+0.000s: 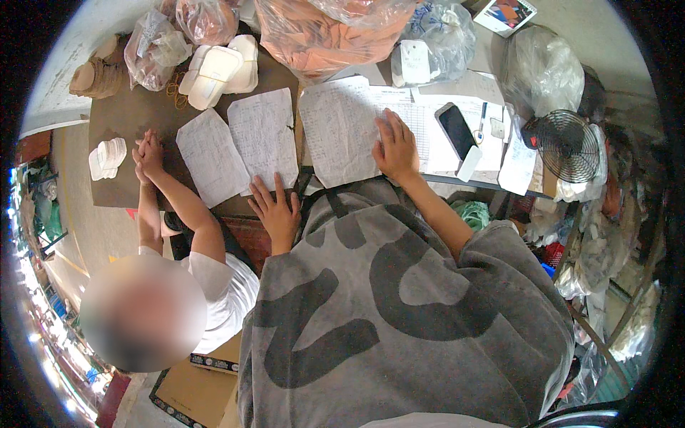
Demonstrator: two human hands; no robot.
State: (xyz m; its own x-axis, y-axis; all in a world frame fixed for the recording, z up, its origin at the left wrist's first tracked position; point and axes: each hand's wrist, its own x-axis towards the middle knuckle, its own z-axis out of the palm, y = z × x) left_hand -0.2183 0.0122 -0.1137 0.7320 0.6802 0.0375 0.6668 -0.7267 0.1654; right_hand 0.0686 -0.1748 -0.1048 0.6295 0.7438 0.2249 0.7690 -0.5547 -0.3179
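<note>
The left hand (277,214) lies palm down with its fingers spread over the lower edge of the middle sheet (261,132), a white page covered in handwriting on the brown surface (146,114). The right hand (397,148) also lies palm down, its fingers slightly spread and pinching nothing, at the right edge of the right-hand sheet (339,128), another handwritten page. Just beside that hand is a printed form (422,135) with ruled columns. A third handwritten page, the outer sheet (210,157), lies slanted to the left of the middle one. Further right, a phone (457,130) with a dark screen rests on papers, with a pen (484,118) near it and a black round fan (569,146) beyond. At the left, a co-worker in a white shirt (232,303) has both forearms over the surface, the clasped hands (148,155) between the outer sheet and a small stack of pale pieces (108,158). Bundled cream pieces (214,71) lie behind the pages, near a big clear bag of orange material (332,36) at the back.
</note>
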